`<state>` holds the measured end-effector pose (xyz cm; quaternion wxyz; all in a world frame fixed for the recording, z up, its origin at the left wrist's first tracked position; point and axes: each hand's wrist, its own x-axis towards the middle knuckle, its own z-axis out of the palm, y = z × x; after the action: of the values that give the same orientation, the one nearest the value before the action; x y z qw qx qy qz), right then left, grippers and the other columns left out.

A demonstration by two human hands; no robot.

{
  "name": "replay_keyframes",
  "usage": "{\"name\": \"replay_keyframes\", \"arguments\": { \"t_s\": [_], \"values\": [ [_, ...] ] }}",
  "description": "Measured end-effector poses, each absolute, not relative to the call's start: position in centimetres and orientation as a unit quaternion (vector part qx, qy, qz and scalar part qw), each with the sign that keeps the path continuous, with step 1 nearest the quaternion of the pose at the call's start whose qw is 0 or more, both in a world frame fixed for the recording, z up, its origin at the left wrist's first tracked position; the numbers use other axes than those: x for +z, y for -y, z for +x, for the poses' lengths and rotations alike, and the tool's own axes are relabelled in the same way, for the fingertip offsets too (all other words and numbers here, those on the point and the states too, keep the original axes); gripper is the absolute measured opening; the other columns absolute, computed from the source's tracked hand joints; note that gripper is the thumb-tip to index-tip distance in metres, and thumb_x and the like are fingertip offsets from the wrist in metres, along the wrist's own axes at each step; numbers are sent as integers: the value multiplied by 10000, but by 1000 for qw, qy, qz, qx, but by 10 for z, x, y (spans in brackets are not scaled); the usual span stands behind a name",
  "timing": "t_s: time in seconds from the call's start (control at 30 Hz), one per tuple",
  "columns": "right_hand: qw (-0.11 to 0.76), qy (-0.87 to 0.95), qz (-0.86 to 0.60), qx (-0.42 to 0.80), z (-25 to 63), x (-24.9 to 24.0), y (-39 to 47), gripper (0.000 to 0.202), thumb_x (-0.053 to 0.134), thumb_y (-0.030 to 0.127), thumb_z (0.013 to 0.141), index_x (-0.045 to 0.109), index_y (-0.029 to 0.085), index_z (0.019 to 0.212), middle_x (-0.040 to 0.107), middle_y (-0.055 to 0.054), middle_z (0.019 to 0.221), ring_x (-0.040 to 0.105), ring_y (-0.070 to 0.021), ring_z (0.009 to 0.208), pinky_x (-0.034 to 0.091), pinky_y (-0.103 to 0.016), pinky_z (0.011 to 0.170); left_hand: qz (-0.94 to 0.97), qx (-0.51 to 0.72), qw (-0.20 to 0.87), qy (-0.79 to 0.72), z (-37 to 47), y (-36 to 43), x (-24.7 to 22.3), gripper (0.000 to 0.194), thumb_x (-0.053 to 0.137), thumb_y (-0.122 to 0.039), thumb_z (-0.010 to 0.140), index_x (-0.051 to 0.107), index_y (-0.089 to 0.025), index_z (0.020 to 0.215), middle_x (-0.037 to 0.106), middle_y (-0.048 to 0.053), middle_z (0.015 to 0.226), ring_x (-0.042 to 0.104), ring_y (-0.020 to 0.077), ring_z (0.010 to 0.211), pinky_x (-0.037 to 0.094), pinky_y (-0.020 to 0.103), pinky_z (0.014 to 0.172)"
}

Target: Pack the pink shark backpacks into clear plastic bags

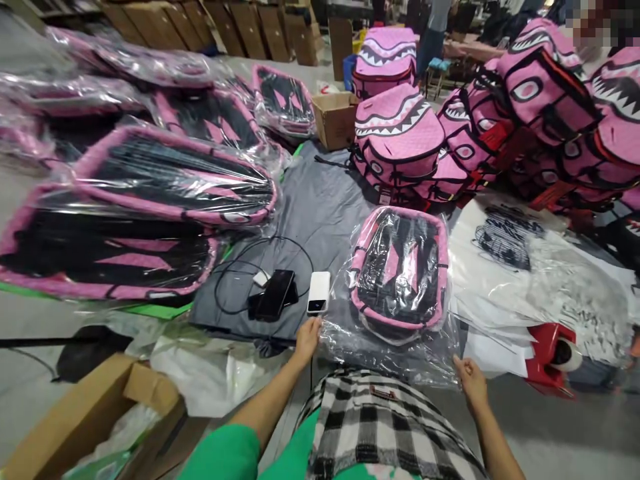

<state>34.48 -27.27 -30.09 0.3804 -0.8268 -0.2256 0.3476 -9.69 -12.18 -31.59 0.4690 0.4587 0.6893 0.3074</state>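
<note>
Right of centre in the frame, the pink-and-black backpack (400, 267) lies wholly inside its clear plastic bag (390, 357) — that much is done. The bag's near end spreads loose, apparently unfolded, with the left hand (307, 341) and right hand (471, 381) each pinching a corner between thumb and fingers. Wrapped backpacks (170, 173) fill the left; the pink backpacks (397, 137) at upper right look unwrapped — seemingly the part left.
</note>
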Motion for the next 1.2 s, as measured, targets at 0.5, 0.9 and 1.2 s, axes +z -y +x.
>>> {"name": "replay_keyframes", "arguments": {
  "t_s": [0.5,0.9,1.2],
  "values": [
    [305,352,-854,231,363,-296,303,571,546,667,761,679,182,1033,666,-88,817,609,-270,751,499,-395,685,621,274,411,-608,-145,123,-295,340,596,-386,811,678,-215,1093,696,71,968,640,244,909,490,390,890],
    [228,636,-708,203,366,-281,304,302,500,426,909,749,257,930,750,-90,1090,651,-288,1092,463,-485,1004,882,111,310,-337,-154,117,-306,367,487,-242,936,711,-335,1213,755,27,1182,651,208,1176,415,389,1128],
    [429,311,-833,158,327,-276,261,556,357,692,890,619,203,853,728,-91,896,636,-240,879,484,-326,815,605,281,447,-596,-120,103,-288,634,428,-756,842,735,-201,857,785,79,907,713,263,935,555,377,918]
  ]
}}
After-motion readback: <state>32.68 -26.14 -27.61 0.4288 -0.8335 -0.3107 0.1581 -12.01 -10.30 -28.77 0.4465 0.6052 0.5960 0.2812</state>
